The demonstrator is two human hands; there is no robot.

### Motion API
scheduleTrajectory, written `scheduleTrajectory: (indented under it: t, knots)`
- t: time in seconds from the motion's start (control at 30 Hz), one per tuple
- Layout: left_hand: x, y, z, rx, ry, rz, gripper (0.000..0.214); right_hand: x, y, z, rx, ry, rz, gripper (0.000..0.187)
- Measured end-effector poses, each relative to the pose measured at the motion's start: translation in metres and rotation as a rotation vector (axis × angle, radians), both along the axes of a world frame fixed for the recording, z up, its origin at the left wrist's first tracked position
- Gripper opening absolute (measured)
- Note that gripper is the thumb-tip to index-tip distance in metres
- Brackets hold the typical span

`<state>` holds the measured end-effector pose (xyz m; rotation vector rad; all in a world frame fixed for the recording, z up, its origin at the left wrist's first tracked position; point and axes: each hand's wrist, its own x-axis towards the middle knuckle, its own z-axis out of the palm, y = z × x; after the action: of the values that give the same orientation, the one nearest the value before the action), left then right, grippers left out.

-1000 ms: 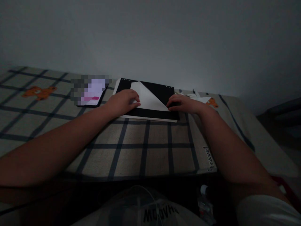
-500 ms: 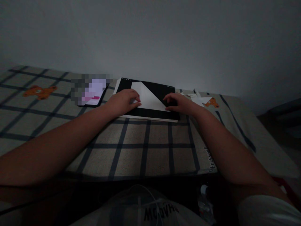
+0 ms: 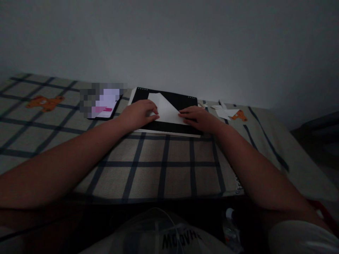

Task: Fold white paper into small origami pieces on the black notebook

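Note:
A white sheet of paper (image 3: 164, 108), folded into a triangle, lies on a black board (image 3: 182, 100) on a checked cloth. My left hand (image 3: 137, 114) rests on the paper's left corner, fingers curled down and pressing it flat. My right hand (image 3: 197, 118) lies on the paper's right corner with fingertips pointing left along the lower edge, pressing it against the board. Neither hand lifts the paper.
A phone (image 3: 104, 106) with a lit screen lies left of the board. Small white paper pieces (image 3: 225, 111) lie to the right near an orange bear print (image 3: 239, 115). The checked cloth (image 3: 159, 165) ends at a near edge; a plain wall stands behind.
My right hand has slid leftward along the paper's lower edge, covering more of the right corner. The left hand has stayed in place.

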<state>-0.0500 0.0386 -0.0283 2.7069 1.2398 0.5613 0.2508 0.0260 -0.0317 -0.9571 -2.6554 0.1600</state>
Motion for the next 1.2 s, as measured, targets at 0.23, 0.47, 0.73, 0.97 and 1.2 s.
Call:
scheduleTrajectory:
  t: [0.23, 0.47, 0.73, 0.97, 1.2]
  knots:
    - [0.0, 0.0, 0.001, -0.007, 0.006, 0.01, 0.029, 0.002, 0.001, 0.001, -0.03, 0.03, 0.021, 0.038]
    - [0.001, -0.001, 0.002, -0.003, 0.018, 0.017, 0.03, 0.002, 0.002, -0.001, -0.052, 0.042, 0.008, 0.039]
    - [0.003, -0.004, 0.004, 0.006, 0.015, 0.013, 0.029, 0.002, 0.003, -0.001, -0.053, 0.023, -0.005, 0.038]
    - [0.003, -0.005, 0.001, 0.021, 0.002, 0.032, 0.027, 0.002, 0.002, -0.003, -0.039, 0.022, -0.006, 0.04]
    - [0.002, -0.004, 0.001, 0.009, -0.001, 0.04, 0.028, -0.012, -0.011, 0.004, 0.102, -0.072, 0.012, 0.042]
